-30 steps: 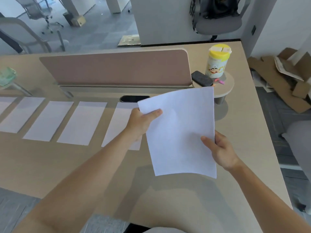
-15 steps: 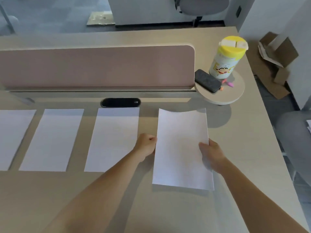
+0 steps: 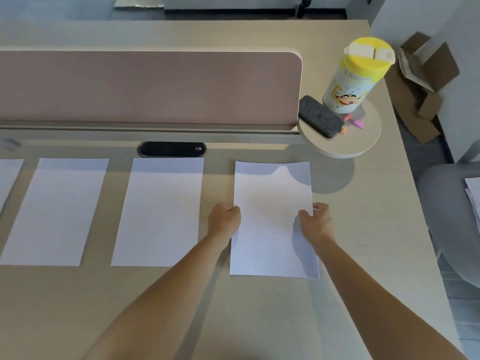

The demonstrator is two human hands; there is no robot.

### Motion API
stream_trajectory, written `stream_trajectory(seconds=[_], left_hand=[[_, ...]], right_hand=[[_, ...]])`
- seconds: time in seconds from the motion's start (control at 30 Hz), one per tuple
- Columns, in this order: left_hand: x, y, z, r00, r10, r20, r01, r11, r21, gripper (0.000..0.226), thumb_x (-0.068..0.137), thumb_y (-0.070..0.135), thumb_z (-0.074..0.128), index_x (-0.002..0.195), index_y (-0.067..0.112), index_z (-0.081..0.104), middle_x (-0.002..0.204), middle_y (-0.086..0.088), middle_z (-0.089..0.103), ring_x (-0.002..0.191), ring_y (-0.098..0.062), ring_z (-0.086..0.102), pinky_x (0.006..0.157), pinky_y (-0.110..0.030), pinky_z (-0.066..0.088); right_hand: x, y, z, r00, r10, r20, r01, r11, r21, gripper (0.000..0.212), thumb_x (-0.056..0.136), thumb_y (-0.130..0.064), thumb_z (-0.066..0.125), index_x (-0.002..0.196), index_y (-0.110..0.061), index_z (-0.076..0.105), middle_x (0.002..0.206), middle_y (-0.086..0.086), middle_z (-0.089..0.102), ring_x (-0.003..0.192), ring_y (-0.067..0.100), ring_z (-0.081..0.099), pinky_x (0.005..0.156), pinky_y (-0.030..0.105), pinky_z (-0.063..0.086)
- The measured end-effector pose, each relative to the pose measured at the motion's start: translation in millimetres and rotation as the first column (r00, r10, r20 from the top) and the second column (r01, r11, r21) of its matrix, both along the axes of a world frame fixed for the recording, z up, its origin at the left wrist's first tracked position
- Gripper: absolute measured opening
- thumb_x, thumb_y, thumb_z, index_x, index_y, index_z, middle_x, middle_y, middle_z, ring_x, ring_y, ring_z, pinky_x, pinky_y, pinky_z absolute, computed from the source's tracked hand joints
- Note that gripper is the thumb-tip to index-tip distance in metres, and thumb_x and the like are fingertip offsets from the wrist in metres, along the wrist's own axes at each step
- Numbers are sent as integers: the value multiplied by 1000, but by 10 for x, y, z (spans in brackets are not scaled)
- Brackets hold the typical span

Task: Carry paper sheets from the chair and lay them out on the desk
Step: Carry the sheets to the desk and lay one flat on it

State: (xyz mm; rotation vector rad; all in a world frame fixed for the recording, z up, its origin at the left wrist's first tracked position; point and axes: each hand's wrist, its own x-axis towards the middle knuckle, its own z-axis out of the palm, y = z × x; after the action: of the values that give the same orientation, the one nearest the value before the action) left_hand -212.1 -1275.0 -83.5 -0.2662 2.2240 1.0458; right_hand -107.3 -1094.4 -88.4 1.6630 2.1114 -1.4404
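Head view: the left hand (image 3: 224,220) pinches the left edge of a white sheet (image 3: 272,198) and the right hand (image 3: 315,222) pinches its right edge, the fingers of both curled onto the paper. The sheet lies on the desk (image 3: 259,313) (shadow from the round shelf (image 3: 345,145) falls across its far end), at the right end of a row, beside a second sheet (image 3: 161,209) and a third sheet (image 3: 57,209). A paper stack (image 3: 474,196) rests on the grey chair (image 3: 446,219) at the right.
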Motion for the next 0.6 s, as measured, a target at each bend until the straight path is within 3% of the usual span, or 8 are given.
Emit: stream_trajectory(seconds=[0.13, 0.23, 0.33, 0.37, 0.43, 0.5, 0.6], left_hand=[[51, 13, 16, 999, -33, -29, 33, 999, -30, 32, 81, 5, 40, 64, 20, 18, 62, 2, 19, 57, -16, 18, 53, -29, 14], [53, 46, 48, 996, -64, -55, 60, 996, -72, 32, 83, 8, 43, 64, 18, 20, 63, 2, 20, 56, -16, 19, 53, -28, 15], [38, 70, 65, 995, -87, -57, 82, 993, -87, 33, 85, 11, 45, 63, 17, 21, 62, 3, 22, 55, -16, 22, 52, -28, 16], [33, 74, 66, 994, -92, -58, 87, 993, -85, 33, 85, 12, 46, 64, 17, 21, 63, 3, 21, 56, -16, 22, 52, -28, 16], [20, 82, 59, 994, -99, -53, 95, 992, -82, 32, 84, 12, 45, 65, 17, 20, 64, 3, 20, 57, -16, 21, 53, -29, 16], [10, 86, 66, 994, -97, -47, 93, 993, -79, 32, 84, 11, 45, 65, 17, 20, 65, 3, 20, 57, -16, 20, 52, -29, 15], [-13, 80, 74, 995, -99, -33, 96, 993, -70, 33, 86, 11, 45, 63, 18, 22, 64, 4, 22, 55, -15, 22, 51, -29, 16]], right_hand=[[-6, -5, 19, 1000, 9, -11, -9, 1000, 16, 45, 89, -20, 54, 133, -12, 47, 116, 5, 60, 102, 28, 58, 85, 36, 48], [-12, 1, 1, 999, 53, -6, -52, 998, 32, 50, 87, -24, 52, 135, -12, 47, 129, 8, 58, 114, 31, 56, 89, 36, 47], [-23, 17, 0, 997, 78, 6, -78, 996, 35, 49, 85, -26, 49, 131, -11, 51, 131, 10, 53, 107, 30, 56, 90, 38, 46], [-18, 21, 1, 996, 89, 7, -89, 996, 32, 40, 88, -23, 49, 126, -13, 53, 128, 9, 50, 101, 28, 54, 86, 36, 45], [-18, 40, -30, 995, 95, 27, -96, 995, 40, 8, 86, -20, 48, 91, -27, 48, 105, 4, 42, 82, 24, 42, 67, 30, 39], [-44, 61, -116, 994, 106, 38, -108, 993, 46, 30, 82, -21, 47, 71, -35, 22, 83, -4, 28, 67, 18, 33, 51, 26, 24], [-72, 79, -125, 994, 103, 41, -105, 993, 46, 42, 84, -18, 47, 70, -35, 11, 74, -9, 14, 55, 8, 22, 49, 24, 16]])
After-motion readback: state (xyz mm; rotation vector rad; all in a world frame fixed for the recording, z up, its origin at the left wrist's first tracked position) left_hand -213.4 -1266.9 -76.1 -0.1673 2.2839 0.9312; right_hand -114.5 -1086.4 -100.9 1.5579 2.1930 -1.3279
